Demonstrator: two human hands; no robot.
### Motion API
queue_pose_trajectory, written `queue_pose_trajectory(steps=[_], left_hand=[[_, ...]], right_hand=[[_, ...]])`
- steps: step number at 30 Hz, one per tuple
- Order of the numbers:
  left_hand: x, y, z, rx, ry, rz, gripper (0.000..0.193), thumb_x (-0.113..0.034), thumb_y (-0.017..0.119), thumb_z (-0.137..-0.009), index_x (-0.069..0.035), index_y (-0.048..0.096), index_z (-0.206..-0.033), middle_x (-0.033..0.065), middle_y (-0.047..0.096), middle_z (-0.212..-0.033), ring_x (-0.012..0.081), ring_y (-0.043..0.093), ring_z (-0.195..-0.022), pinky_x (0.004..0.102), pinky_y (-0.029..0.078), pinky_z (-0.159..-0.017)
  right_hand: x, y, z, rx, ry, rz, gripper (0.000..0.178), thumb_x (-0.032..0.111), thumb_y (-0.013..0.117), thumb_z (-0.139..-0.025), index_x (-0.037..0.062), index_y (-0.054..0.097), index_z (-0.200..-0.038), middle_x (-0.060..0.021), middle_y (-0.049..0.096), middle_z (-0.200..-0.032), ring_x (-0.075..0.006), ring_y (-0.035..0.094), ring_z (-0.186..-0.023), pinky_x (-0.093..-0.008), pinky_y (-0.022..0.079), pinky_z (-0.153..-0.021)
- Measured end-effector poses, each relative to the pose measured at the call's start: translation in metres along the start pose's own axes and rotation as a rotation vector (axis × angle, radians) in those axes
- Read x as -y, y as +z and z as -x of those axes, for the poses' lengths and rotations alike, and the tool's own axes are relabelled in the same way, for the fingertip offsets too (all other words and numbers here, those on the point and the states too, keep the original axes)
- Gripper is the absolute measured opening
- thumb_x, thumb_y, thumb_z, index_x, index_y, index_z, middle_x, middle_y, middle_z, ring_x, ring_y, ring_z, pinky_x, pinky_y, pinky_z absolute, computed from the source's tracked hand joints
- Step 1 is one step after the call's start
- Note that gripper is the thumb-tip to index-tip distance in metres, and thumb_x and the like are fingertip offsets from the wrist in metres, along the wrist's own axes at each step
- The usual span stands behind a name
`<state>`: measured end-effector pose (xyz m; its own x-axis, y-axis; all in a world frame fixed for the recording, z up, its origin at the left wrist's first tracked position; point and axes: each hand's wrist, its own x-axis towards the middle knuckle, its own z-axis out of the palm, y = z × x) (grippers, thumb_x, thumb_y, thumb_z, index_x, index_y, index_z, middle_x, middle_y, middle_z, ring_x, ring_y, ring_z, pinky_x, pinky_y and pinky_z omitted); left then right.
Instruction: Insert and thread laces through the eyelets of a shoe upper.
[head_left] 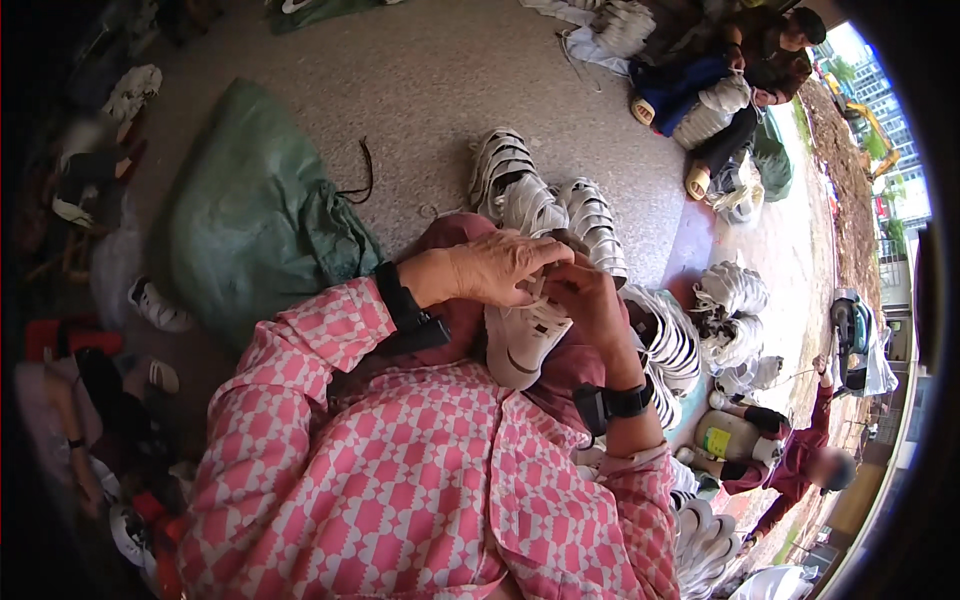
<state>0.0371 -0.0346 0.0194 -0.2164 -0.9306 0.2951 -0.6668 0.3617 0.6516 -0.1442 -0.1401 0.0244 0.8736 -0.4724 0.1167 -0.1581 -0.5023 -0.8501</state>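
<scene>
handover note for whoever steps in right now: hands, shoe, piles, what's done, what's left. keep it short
Left hand: on top of the white shoe, fingers curled over its upper end.
Right hand: gripping the same shoe from the right side.
Shoe sits sole-out on the lap, over the pink checked shirt.
Stacks of white shoes lie on the floor just ahead and to the right; green sack to the left.
Done: cannot tell from this view.
Left: the shoe in hand is not yet set down.
</scene>
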Motion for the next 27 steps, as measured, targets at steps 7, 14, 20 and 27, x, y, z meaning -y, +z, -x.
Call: queue_pose_trajectory(steps=[7,14,20,27], left_hand=[[0.000,-0.007,0.003,0.039,-0.005,0.151,0.056,-0.022,0.077,-0.073,-0.011,0.049,-0.120,0.0129,0.056,-0.113,0.0337,0.060,-0.103,0.0423,0.048,-0.087],[-0.015,0.009,-0.009,0.018,-0.104,-0.099,0.047,-0.037,0.077,-0.074,-0.008,0.060,-0.108,0.0128,0.054,-0.106,0.0354,0.060,-0.097,0.0432,0.048,-0.085],[-0.015,0.007,-0.019,0.108,-0.195,-0.071,0.035,-0.031,0.079,-0.072,-0.005,0.065,-0.090,0.0116,0.054,-0.102,0.0305,0.061,-0.093,0.0392,0.048,-0.081],[0.008,-0.004,-0.002,0.198,-0.197,0.504,0.027,-0.021,0.083,-0.072,-0.007,0.065,-0.087,-0.0012,0.050,-0.102,0.0111,0.051,-0.088,0.0260,0.043,-0.076]], right_hand=[[-0.002,-0.088,-0.012,-0.398,0.193,0.386,0.009,0.012,0.067,-0.085,0.0037,0.067,-0.082,-0.0073,0.066,-0.078,-0.0221,0.066,-0.068,-0.0339,0.050,-0.060],[-0.017,-0.046,-0.008,-0.088,0.281,-1.425,0.021,0.015,0.052,-0.098,-0.0006,0.059,-0.111,-0.0152,0.063,-0.118,-0.0254,0.065,-0.103,-0.0379,0.056,-0.088],[-0.054,-0.050,-0.003,-0.256,0.326,-1.715,0.017,0.012,0.051,-0.097,-0.0007,0.059,-0.105,-0.0138,0.065,-0.111,-0.0262,0.064,-0.102,-0.0439,0.048,-0.101],[-0.082,-0.105,0.019,-0.648,0.300,-1.882,0.007,0.002,0.056,-0.094,-0.0047,0.057,-0.095,-0.0155,0.065,-0.092,-0.0274,0.065,-0.089,-0.0464,0.048,-0.102]])
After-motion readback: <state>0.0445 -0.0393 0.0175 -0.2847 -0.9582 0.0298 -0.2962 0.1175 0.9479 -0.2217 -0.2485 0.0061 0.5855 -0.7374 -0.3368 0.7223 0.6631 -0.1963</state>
